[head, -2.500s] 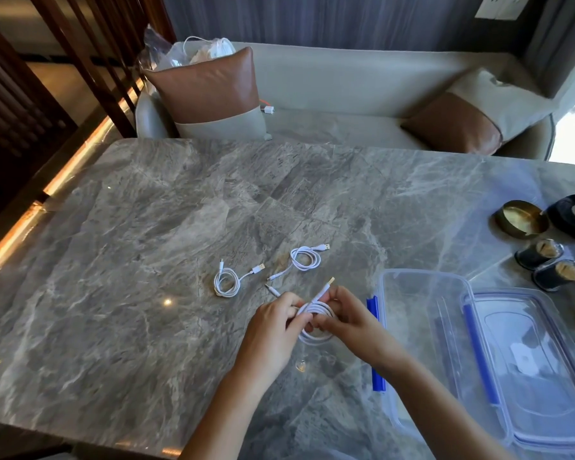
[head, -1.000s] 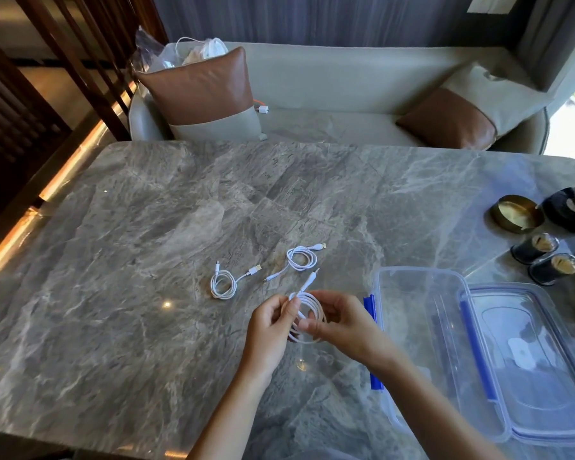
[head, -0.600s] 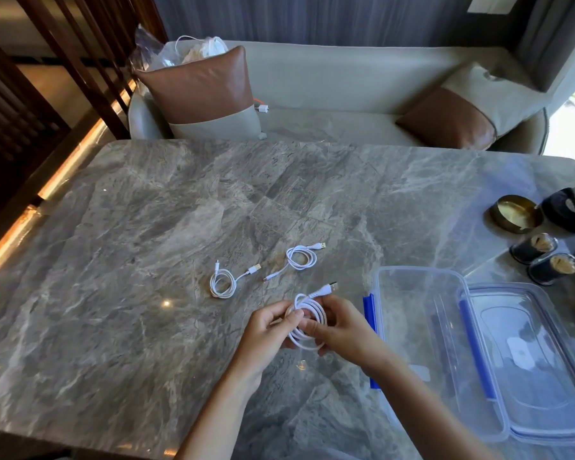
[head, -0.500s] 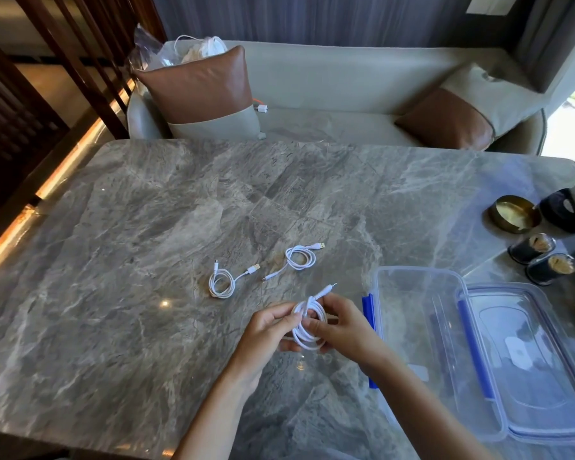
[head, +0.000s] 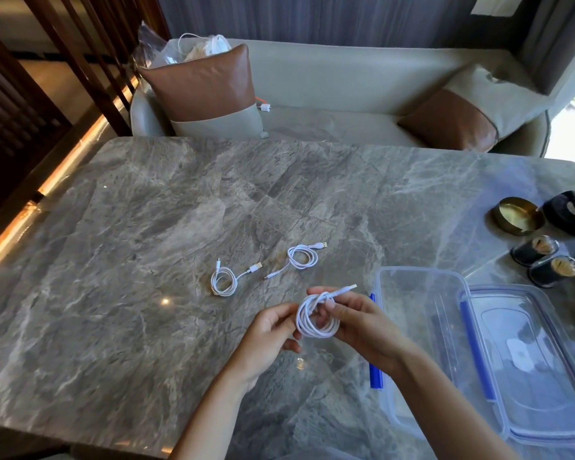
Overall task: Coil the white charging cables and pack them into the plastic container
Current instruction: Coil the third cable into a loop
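Both hands, left (head: 270, 330) and right (head: 356, 322), pinch one coiled white cable (head: 316, 315) above the worktop (head: 146, 227). Two coiled cables (head: 224, 281) lie beyond, the open container (head: 419, 327) beside them.

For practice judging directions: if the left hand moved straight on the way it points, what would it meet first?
Most likely the right hand, which grips the same coiled cable directly ahead of the left hand; depth is unclear.
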